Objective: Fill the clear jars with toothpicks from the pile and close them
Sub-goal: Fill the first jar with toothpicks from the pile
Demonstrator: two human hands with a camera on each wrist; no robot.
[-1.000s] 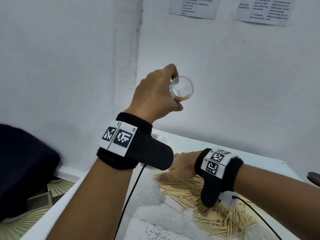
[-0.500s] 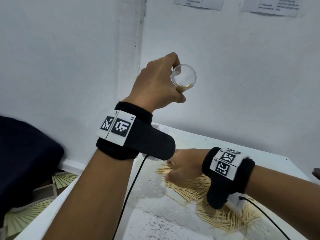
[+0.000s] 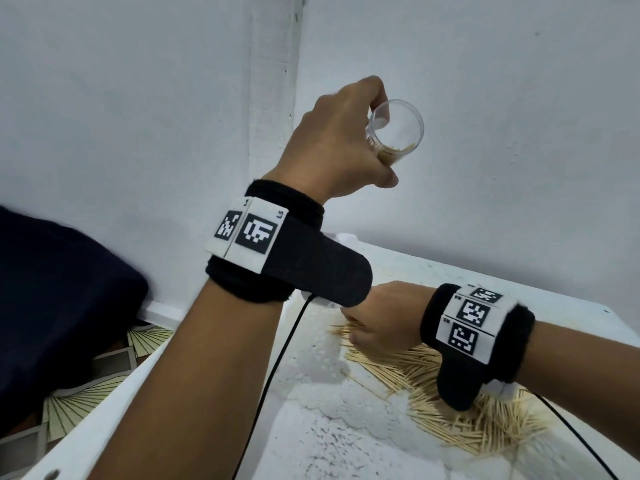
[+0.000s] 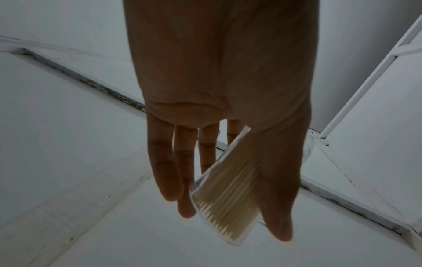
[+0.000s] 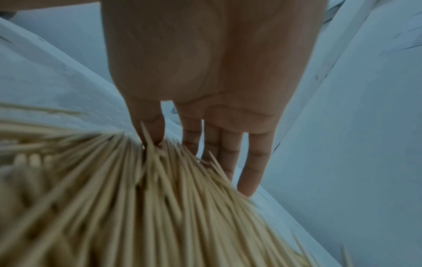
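Right now the left hand [image 3: 341, 143] holds the clear jar [image 3: 396, 131] raised well above the table [image 3: 391, 448], fingers and thumb curled round its wall, mouth open and tilted toward the camera; a layer of toothpicks [image 4: 224, 196] lies packed along the jar's lower side, so I judge it only partly filled. Down on the table the right hand [image 3: 379, 320] rests on the far edge of the toothpick pile [image 3: 460, 410], its fingers [image 5: 228, 157] nearly straight and dipped among the sticks, with nothing yet pinched that I can see. To do this step well, the fingers should rake a small bunch together so the sticks lie parallel (a crossed bunch will probably jam at the mouth), then pinch it near the middle. The jar would be easier to load if brought lower and kept tilted, so new sticks slide alongside those already inside. No lid shows in any view, so closing looks some way off.
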